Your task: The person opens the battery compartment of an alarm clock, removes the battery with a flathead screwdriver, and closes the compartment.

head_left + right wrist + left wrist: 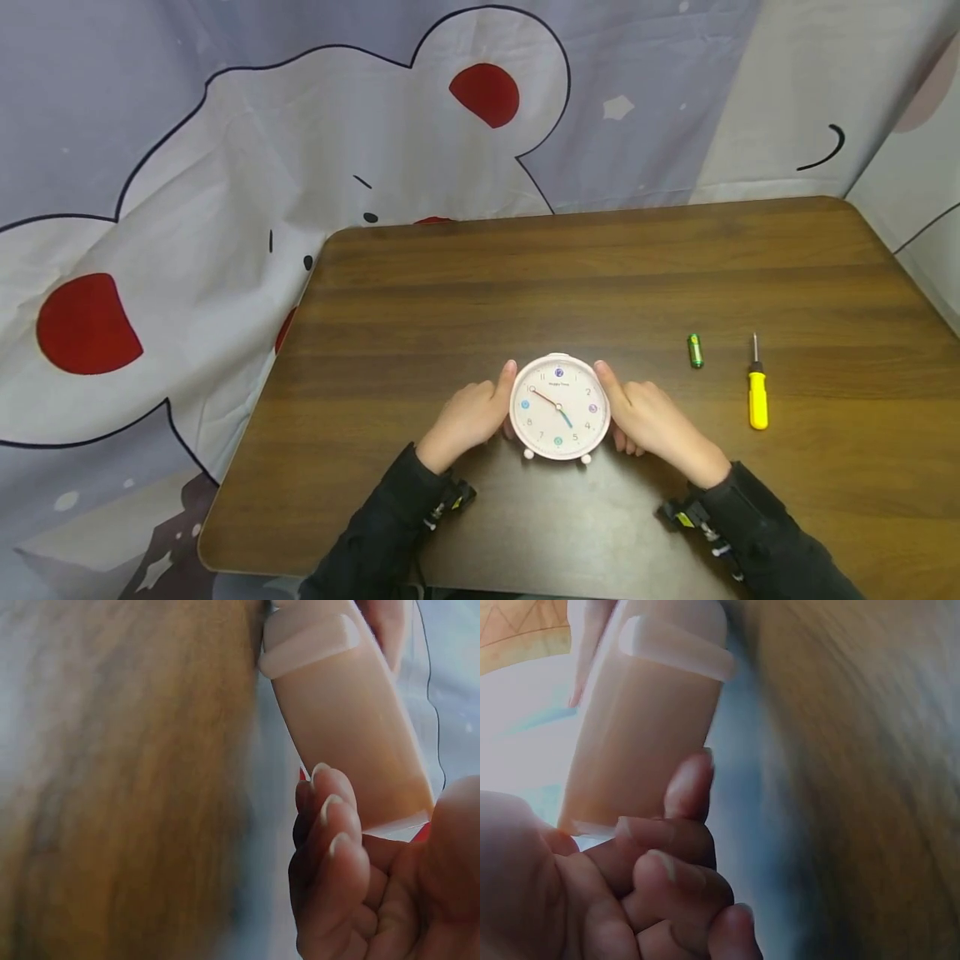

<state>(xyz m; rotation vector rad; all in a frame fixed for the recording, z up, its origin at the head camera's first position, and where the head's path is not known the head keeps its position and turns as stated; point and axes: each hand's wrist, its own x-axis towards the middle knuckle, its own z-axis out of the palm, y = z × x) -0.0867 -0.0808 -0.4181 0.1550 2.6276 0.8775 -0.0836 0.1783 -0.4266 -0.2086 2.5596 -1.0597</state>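
A round, pale pink alarm clock faces up toward the head camera between both hands, its two small feet pointing at the person. My left hand grips its left side, thumb along the rim and fingers curled behind. On the opposite side, my right hand holds the clock the same way, thumb on the rim. In the left wrist view, the clock's side and a foot show above the curled fingers. The right wrist view has the clock's side by the fingertips. The clock's back is hidden in the head view.
Right of the clock, a green battery lies on the brown wooden table. Beside it is a screwdriver with a yellow handle, tip pointing away. A patterned curtain hangs behind the table and along its left side.
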